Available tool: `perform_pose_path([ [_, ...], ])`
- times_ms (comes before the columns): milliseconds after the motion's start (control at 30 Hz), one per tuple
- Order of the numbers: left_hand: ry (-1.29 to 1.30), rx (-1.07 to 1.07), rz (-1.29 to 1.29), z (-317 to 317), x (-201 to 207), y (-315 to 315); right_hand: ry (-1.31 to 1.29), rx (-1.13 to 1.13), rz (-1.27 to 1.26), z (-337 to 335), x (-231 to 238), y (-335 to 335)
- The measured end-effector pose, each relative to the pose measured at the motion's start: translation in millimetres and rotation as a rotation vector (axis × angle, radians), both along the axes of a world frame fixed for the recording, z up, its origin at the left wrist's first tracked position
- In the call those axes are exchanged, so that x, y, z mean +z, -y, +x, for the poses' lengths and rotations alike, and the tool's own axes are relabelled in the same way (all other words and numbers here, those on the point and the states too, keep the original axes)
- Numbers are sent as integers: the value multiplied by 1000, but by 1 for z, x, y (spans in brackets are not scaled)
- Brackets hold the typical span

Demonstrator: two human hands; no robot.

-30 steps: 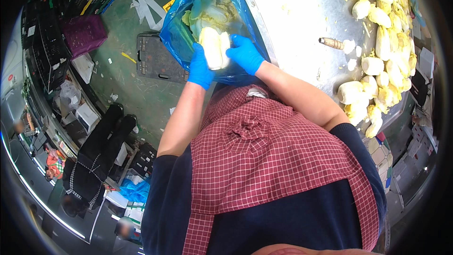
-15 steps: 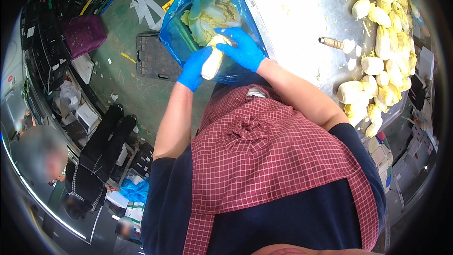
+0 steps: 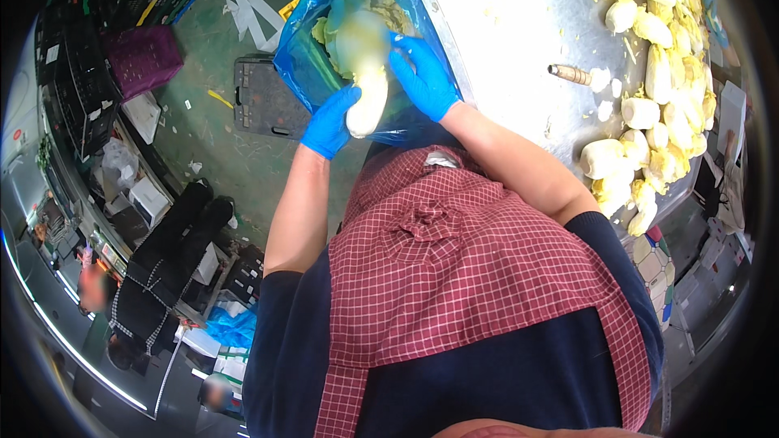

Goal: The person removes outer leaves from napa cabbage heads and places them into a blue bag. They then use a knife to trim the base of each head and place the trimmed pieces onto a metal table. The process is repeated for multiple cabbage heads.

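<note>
Beyond the checked apron (image 3: pixel 454 276), the left hand (image 3: pixel 330 123) held a pale cabbage (image 3: pixel 369 105) by its side, grip partly closed, over the near part of an open blue bag (image 3: pixel 290 42). The right hand (image 3: pixel 426 81) had just drawn back from the cabbage's upper end, probably leaving the left to support it; its fingers were parted alongside, contact unclear. Leaves (image 3: pixel 395 12) lay in the bag. Farther right, a wooden handle (image 3: pixel 570 74) and more cabbages (image 3: pixel 641 113) lay on the metal surface (image 3: pixel 519 49).

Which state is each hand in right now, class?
Left hand: holding the cabbage.
Right hand: open, beside the cabbage; whether it touches cannot be told.
</note>
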State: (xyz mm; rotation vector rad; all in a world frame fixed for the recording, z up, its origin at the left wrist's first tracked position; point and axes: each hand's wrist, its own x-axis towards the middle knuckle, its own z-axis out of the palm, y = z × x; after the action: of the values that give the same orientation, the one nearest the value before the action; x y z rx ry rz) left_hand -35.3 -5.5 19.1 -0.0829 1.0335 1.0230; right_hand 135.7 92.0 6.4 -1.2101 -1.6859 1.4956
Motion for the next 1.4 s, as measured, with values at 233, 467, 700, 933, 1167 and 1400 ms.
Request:
perform_pose_path([
  [233, -302, -334, 117, -1, -1, -2, -223, 94, -632, -2, -6, -3],
  [467, 27, -50, 24, 0, 0, 3, -70, -117, -397, 2, -66, 6],
  [700, -90, 223, 20, 10, -7, -8, 54, -276, -511, -9, -61, 12],
  [933, 148, 337, 92, 20, -43, -8, -28, 182, -528, -3, 1, 23],
  [1167, 164, 302, 105, 21, -29, -18, -45, 81, -507, -8, 5, 21],
  [1400, -18, 338, 98, 28, -37, -21, 189, 150, -359, -5, 5, 17],
])
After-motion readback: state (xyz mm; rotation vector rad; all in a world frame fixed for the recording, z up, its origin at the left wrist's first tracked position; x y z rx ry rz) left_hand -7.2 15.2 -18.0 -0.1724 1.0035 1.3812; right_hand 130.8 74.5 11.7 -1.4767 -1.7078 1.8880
